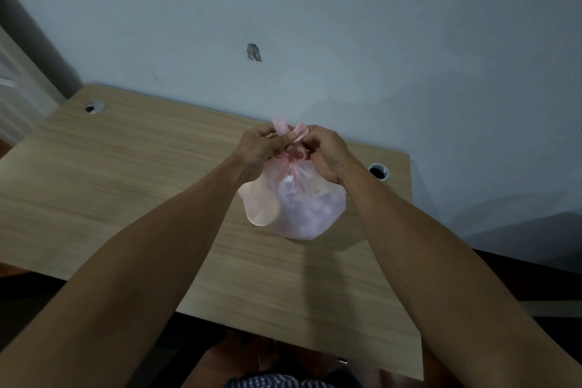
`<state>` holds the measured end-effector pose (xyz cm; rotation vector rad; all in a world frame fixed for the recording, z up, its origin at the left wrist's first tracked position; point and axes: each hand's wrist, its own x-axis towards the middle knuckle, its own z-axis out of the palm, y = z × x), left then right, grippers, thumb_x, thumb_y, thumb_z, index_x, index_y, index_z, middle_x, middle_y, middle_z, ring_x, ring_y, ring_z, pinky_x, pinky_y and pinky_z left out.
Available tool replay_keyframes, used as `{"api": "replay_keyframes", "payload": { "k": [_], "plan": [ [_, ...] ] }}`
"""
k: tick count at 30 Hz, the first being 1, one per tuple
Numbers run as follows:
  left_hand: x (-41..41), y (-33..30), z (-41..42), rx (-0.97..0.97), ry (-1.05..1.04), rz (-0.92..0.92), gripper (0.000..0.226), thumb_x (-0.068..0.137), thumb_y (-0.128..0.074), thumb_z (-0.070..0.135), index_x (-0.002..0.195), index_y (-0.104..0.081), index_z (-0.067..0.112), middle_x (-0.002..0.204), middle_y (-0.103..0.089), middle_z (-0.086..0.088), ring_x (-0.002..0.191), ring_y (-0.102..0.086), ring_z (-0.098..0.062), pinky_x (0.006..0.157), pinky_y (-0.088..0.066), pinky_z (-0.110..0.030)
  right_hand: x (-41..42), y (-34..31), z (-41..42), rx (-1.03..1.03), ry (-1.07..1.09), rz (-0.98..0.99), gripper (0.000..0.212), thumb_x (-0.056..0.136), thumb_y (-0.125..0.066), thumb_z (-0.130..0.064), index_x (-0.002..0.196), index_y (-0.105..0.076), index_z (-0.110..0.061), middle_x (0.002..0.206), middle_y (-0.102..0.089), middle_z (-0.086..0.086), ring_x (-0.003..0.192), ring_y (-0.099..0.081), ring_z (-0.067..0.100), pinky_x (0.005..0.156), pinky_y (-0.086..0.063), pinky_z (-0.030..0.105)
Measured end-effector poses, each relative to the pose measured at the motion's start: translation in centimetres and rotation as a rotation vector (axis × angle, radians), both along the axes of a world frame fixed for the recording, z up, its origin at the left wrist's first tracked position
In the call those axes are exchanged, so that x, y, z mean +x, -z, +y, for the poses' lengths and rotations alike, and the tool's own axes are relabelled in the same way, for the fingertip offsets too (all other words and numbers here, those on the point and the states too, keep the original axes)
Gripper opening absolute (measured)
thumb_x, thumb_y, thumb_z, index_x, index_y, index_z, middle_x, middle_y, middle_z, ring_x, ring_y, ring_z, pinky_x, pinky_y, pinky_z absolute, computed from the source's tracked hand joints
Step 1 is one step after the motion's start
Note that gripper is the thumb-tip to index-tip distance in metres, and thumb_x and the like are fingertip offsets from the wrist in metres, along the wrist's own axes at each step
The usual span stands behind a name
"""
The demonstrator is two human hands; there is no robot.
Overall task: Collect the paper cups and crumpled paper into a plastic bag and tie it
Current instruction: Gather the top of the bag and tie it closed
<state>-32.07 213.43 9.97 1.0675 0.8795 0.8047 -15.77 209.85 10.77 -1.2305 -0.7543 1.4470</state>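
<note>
Gripping the gathered neck of a translucent pink plastic bag [293, 205] at frame centre, the left hand [261, 151] and right hand [326, 156] pinch its twisted handles with curled fingers above the light wooden table [126, 173].

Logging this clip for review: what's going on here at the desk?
A person is tying off a pink plastic bag over a wooden desk. The left hand and right hand both pinch the bag's twisted top, where a knot is forming. The bag is already full and bulging; its contents show only as blurry shapes. No loose cups or paper are visible on the desk.
</note>
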Motion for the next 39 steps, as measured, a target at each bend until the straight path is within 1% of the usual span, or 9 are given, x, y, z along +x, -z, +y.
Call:
{"api": "replay_keyframes", "payload": {
  "k": [9,13,15,18,21,25,29,33,39],
  "plan": [
    [0.1,-1.1,-0.7,0.05,-0.01,0.115,0.032,0.078,-0.084,0.004,0.097,-0.064,-0.013,0.078,-0.074,-0.017,0.07,-0.074,-0.026,0.068,-0.059,-0.033,0.2,1.1,0.5,-0.02,0.167,-0.215,0.011,0.101,-0.06,-0.017,0.094,-0.06,-0.009,0.08,-0.064,0.008,0.063,-0.062,0.019,0.053,-0.052,0.029],
    [0.6,-1.0,-0.4,0.445,0.022,0.374,0.031,0.062,-0.093,0.012,0.078,-0.067,0.007,0.091,-0.07,0.0,0.082,-0.069,-0.014,0.076,-0.056,-0.029,0.2,1.1,0.8,-0.048,0.249,-0.331,0.011,0.097,-0.065,-0.012,0.091,-0.066,-0.003,0.075,-0.064,0.01,0.052,-0.054,0.017,0.041,-0.041,0.021],
    [0.9,-0.9,-0.2,0.74,0.063,0.57,0.022,0.072,-0.085,0.018,0.073,-0.065,0.028,0.09,-0.071,0.005,0.084,-0.069,-0.016,0.079,-0.054,-0.035,0.2,0.8,0.8,-0.076,0.253,-0.346,0.006,0.094,-0.064,-0.004,0.09,-0.068,-0.003,0.077,-0.066,0.012,0.053,-0.056,0.018,0.042,-0.042,0.022],
    [1.4,-1.2,-1.0,1.051,0.053,0.986,0.016,0.088,-0.064,0.027,0.077,-0.053,0.024,0.072,-0.064,0.005,0.077,-0.06,-0.022,0.083,-0.035,-0.04,0.4,0.3,1.2,-0.108,0.292,-0.36,0.017,0.087,-0.062,-0.01,0.102,-0.068,-0.013,0.096,-0.068,0.012,0.068,-0.064,0.022,0.052,-0.049,0.028],
    [1.7,-1.4,-1.2,0.822,-0.013,0.813,0.021,0.09,-0.067,0.021,0.081,-0.048,0.016,0.075,-0.066,0.0,0.073,-0.058,-0.019,0.074,-0.04,-0.034,0.8,-0.1,1.1,-0.082,0.335,-0.399,0.019,0.088,-0.054,-0.029,0.105,-0.057,-0.021,0.124,-0.049,0.011,0.09,-0.059,0.02,0.06,-0.053,0.034],
    [1.2,-1.7,-0.2,0.282,-0.002,0.377,0.036,0.084,-0.07,0.024,0.089,-0.058,-0.01,0.08,-0.071,-0.015,0.063,-0.062,-0.012,0.062,-0.045,-0.026,1.5,0.7,0.3,-0.016,0.327,-0.336,0.016,0.091,-0.051,-0.036,0.098,-0.053,-0.022,0.119,-0.051,0.015,0.091,-0.058,0.021,0.072,-0.061,0.04],
    [1.5,-2.0,-0.9,0.185,0.088,0.253,0.03,0.096,-0.052,0.0,0.071,-0.064,-0.014,0.061,-0.061,-0.007,0.05,-0.051,-0.006,0.05,-0.035,-0.016,0.7,1.0,-0.3,0.031,0.305,-0.345,0.02,0.099,-0.05,-0.034,0.1,-0.054,-0.015,0.099,-0.055,0.007,0.09,-0.058,0.019,0.087,-0.058,0.048],
    [1.5,-1.1,-0.8,0.109,0.025,0.268,0.033,0.097,-0.054,0.009,0.064,-0.05,0.006,0.066,-0.038,-0.008,0.057,-0.029,-0.018,0.056,-0.021,-0.03,0.3,0.8,-0.8,0.037,0.292,-0.344,0.021,0.1,-0.051,-0.027,0.094,-0.058,-0.008,0.09,-0.055,0.008,0.079,-0.054,0.017,0.076,-0.058,0.041],
    [1.1,-1.0,-1.5,0.134,-0.016,0.279,0.044,0.095,-0.044,-0.003,0.055,-0.062,0.0,0.054,-0.064,-0.006,0.051,-0.054,-0.008,0.055,-0.041,-0.019,0.2,-0.7,-2.5,0.101,0.046,-0.492,0.041,0.095,-0.057,-0.033,0.061,-0.063,-0.01,0.066,-0.062,0.003,0.066,-0.056,0.012,0.071,-0.046,0.027]
  ]
}}
